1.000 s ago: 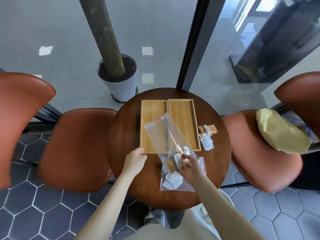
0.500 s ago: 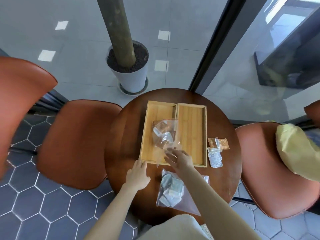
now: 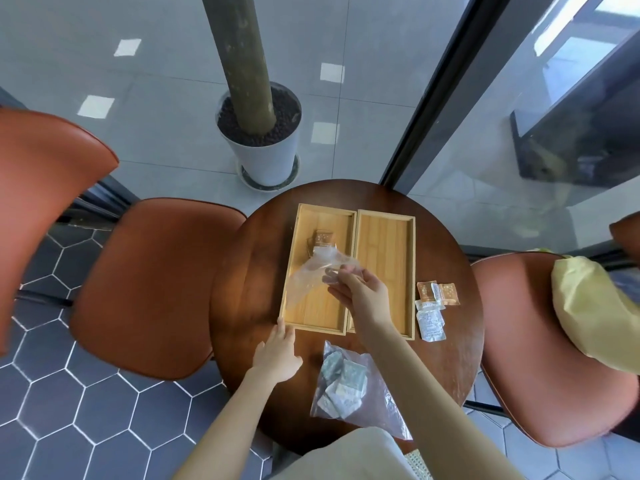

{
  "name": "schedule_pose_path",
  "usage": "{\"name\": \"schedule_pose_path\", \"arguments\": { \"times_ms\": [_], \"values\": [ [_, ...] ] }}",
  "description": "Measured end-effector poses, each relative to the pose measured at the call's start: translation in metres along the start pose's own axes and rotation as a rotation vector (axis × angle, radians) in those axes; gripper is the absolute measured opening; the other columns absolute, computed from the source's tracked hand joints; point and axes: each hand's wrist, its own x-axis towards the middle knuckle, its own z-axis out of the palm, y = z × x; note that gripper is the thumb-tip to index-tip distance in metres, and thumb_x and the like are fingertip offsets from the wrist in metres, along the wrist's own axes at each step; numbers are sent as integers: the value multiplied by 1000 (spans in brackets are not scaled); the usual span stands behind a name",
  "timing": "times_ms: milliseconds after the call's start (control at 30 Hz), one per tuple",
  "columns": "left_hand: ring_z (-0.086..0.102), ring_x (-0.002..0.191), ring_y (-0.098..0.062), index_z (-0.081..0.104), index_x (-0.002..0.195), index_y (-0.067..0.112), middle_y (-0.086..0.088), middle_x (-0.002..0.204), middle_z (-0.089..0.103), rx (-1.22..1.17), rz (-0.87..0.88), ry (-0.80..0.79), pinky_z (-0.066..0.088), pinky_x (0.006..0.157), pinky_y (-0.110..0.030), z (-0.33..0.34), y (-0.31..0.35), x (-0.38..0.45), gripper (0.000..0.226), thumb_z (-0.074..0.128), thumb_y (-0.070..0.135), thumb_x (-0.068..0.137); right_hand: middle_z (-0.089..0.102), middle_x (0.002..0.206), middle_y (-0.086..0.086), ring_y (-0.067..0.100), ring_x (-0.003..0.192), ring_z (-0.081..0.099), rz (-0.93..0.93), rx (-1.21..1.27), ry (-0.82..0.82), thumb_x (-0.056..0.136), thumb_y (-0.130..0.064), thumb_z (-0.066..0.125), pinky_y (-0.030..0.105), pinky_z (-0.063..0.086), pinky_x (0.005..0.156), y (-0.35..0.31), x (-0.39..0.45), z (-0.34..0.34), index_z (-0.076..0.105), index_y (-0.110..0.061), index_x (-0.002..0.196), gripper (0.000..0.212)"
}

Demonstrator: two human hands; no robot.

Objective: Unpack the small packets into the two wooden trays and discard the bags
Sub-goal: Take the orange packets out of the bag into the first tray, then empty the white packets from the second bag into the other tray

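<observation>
No print on any packet can be read (too small and blurred). The right hand [image 3: 360, 294] pinches a clear plastic bag [image 3: 311, 275] over the left wooden tray [image 3: 294, 268], where brown packets [image 3: 322, 239] now lie; half a second ago they were inside the lifted bag. The right wooden tray [image 3: 386, 268] holds nothing. The left hand [image 3: 277, 355] rests flat on the round table [image 3: 242, 289], fingers spread. A second bag of white packets [image 3: 346, 384] lies near. Loose packets [image 3: 434, 303] sit right of the trays.
</observation>
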Motion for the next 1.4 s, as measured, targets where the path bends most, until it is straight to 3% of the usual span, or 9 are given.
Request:
{"name": "schedule_pose_path", "arguments": {
  "times_ms": [233,367,467,600,767,900,1033,1267,1400],
  "values": [
    [23,142,-29,15,148,14,-9,159,7,-195,-2,23,31,112,-39,-3,-3,-4,58,40,25,97,74,73,8,18,70,71,-7,31,-48,84,1,56,26,58,70,2,-17,-8,62,-8,80,12],
    [55,109,-27,52,120,9,-13,130,55,-891,-128,206,44,102,-39,-17,5,-14,30,38,25,99,71,67,7,16,65,68,-5,76,-25,87,-2,54,28,56,68,5,-29,-22,61,-9,74,16],
    [51,120,-34,47,120,9,-13,121,53,-1713,-254,-116,37,105,-45,-26,11,-20,48,32,47,97,59,58,6,15,55,60,42,103,-74,86,-5,52,27,54,60,10,-39,-41,59,-8,73,15],
    [59,113,-34,57,118,6,-19,120,62,-2179,-143,-295,49,95,-42,-20,5,-28,64,37,59,89,47,51,4,11,41,44,146,126,-62,80,1,43,20,42,46,25,-48,-69,55,-3,88,14],
    [66,102,-26,58,123,12,-12,107,71,-2158,-1,-194,50,90,-35,-16,-5,-38,51,51,47,86,31,53,0,9,44,27,138,-101,85,67,-4,46,22,23,44,40,-56,-104,40,-12,59,13],
    [69,92,-20,64,113,14,-8,101,71,-1794,137,-285,58,72,-32,-21,-13,-56,55,61,50,70,35,55,2,10,45,30,91,-213,124,82,6,38,19,27,40,45,-58,-118,47,-10,62,26],
    [63,87,-18,67,96,18,-4,88,68,-1393,66,-136,49,80,-30,-13,-6,-63,25,69,34,77,38,55,3,13,48,31,86,-245,84,83,3,44,26,25,49,50,-54,-122,55,-8,67,22],
    [63,77,-15,66,86,17,-3,81,65,-1566,-78,83,52,65,-26,16,-5,-73,5,66,21,84,71,86,6,23,85,65,237,42,-27,93,-38,46,39,50,80,69,-68,-131,63,-12,104,33],
    [60,72,-12,65,84,15,-3,80,65,-1514,-113,189,51,58,-21,25,-19,-74,5,67,20,83,71,80,13,16,64,67,283,-330,-10,86,-19,61,25,50,57,89,-86,-130,67,-5,89,15]
  ]
}}
